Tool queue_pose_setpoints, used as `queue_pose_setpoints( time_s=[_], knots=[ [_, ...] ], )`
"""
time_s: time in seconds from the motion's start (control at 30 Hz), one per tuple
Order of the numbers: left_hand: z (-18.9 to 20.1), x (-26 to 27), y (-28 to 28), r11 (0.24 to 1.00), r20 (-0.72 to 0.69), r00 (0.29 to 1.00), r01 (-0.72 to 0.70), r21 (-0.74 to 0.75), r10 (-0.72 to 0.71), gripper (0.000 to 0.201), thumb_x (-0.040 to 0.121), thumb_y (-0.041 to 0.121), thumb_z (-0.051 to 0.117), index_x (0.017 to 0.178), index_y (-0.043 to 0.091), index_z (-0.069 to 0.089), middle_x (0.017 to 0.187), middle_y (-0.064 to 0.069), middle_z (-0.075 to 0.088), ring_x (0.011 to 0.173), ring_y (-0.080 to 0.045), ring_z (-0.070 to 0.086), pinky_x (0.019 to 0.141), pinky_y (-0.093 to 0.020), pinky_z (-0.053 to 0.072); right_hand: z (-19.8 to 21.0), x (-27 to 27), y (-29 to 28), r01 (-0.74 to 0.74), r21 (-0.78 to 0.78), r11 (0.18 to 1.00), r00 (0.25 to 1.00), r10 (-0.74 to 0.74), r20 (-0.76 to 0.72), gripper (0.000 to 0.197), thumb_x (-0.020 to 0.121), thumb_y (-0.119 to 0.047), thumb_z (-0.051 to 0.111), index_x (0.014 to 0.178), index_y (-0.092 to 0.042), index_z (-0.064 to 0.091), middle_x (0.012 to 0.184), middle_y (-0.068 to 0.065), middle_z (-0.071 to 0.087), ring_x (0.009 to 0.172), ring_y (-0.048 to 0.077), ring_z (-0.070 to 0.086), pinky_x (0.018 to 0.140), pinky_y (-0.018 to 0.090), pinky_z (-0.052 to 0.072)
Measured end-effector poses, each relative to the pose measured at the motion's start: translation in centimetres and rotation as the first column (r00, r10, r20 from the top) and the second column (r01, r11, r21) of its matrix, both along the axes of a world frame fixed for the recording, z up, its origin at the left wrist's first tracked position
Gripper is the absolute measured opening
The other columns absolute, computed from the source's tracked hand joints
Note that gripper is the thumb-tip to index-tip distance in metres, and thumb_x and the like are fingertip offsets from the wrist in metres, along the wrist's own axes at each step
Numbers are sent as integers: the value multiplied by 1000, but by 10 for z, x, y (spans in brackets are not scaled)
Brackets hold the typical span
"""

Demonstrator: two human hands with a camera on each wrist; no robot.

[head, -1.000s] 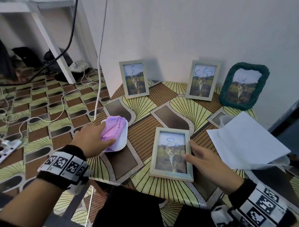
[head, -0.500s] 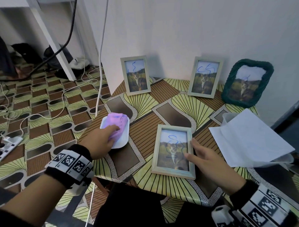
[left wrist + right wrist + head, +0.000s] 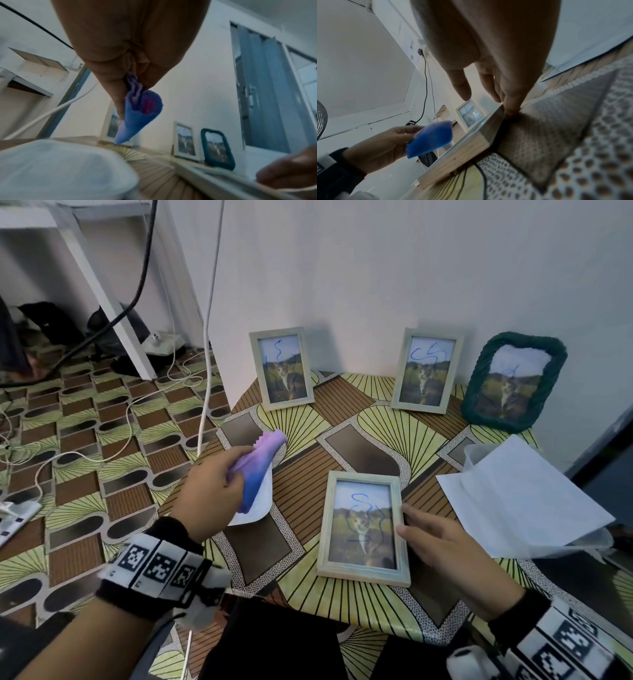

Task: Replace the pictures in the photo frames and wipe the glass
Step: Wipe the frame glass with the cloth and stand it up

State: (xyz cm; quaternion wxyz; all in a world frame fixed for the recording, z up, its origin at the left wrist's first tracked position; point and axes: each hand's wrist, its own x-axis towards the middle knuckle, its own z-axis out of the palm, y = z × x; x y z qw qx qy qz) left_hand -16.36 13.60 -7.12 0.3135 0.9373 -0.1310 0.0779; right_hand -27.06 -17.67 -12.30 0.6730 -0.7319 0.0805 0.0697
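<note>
Cloth [image 3: 255, 470] now lifted, between fingers [image 3: 236, 455]

The cloth [image 3: 256, 468] in my left hand [image 3: 209, 491] was lilac running to blue. The tablecloth [image 3: 346, 436] had yellow-green fans and brown stripes. The near frame [image 3: 363, 529] was pale wood with blue scribbles; the far right frame [image 3: 512, 381] was dark green.

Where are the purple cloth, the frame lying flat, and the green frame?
purple cloth [image 3: 255, 470]: head view, middle of the fold held up by the left hand.
flat frame [image 3: 363, 571]: head view, near edge of its pale border.
green frame [image 3: 479, 364]: head view, left side of woven rim.
</note>
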Motion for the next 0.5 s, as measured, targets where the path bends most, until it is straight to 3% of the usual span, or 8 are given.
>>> queue_pose_setpoints(
  time_s=[0.1, 0.2, 0.23, 0.3, 0.37, 0.43, 0.5],
  knots=[
    [12, -15, -30, 993, 70, 995, 77, -92, -71, 40, 91, -1, 50, 125, 17, 63, 106, 8, 66, 90, -6, 57, 76, -9, 38, -1, 0, -2, 19, 0, 1000, 1000, -19, -5, 25, 96, -22, 60, 113, -38, 67, 116, -27, 68, 111, -1, 64, 103, 32, 45],
    [13, -35, -65, 972, 134, 967, 226, -57, -217, 40, 89, -2, 53, 122, 18, 65, 91, 2, 69, 72, -7, 54, 66, -9, 36, 4, -1, -1, -5, 17, 1000, 1000, 5, 22, 35, 98, -20, 57, 106, -51, 71, 115, -21, 70, 110, 0, 65, 90, 18, 51],
    [11, -40, -76, 959, 113, 954, 282, -41, -276, 40, 89, -1, 53, 123, 18, 64, 92, 0, 71, 73, -8, 55, 65, -11, 36, 6, -2, -1, -4, 18, 1000, 1000, 4, 27, 38, 97, -20, 56, 104, -55, 70, 114, -21, 70, 109, -1, 65, 86, 13, 51],
    [3, -48, -95, 923, 20, 924, 381, 59, -383, 42, 92, 3, 50, 130, 18, 60, 110, -3, 72, 87, -13, 61, 73, -14, 38, 5, -2, -4, 21, 26, 999, 1000, -22, 22, 36, 96, -20, 58, 105, -52, 71, 115, -20, 70, 111, 0, 64, 90, 14, 50],
    [-8, -54, -108, 852, -114, 881, 474, 222, -460, 45, 95, 9, 46, 138, 20, 52, 131, -5, 63, 110, -19, 59, 89, -21, 39, 0, -2, -7, 84, 37, 996, 996, -84, 6, 30, 93, -22, 63, 114, -42, 70, 121, -21, 68, 117, -1, 61, 104, 27, 47],
    [-19, -62, -115, 727, -246, 823, 568, 386, -512, 47, 101, 21, 39, 148, 21, 38, 154, -4, 39, 139, -20, 40, 109, -28, 32, -1, -3, -11, 132, 29, 991, 991, -132, -3, 38, 90, -24, 67, 128, -28, 64, 127, -21, 64, 122, -2, 57, 112, 37, 40],
    [-25, -68, -118, 643, -288, 794, 604, 472, -535, 53, 104, 34, 30, 154, 18, 22, 163, -3, 18, 150, -17, 16, 118, -32, 19, 0, -4, -13, 130, 23, 991, 992, -130, -2, 37, 91, -23, 65, 128, -27, 64, 127, -23, 64, 121, -4, 56, 112, 35, 40]
  ],
)
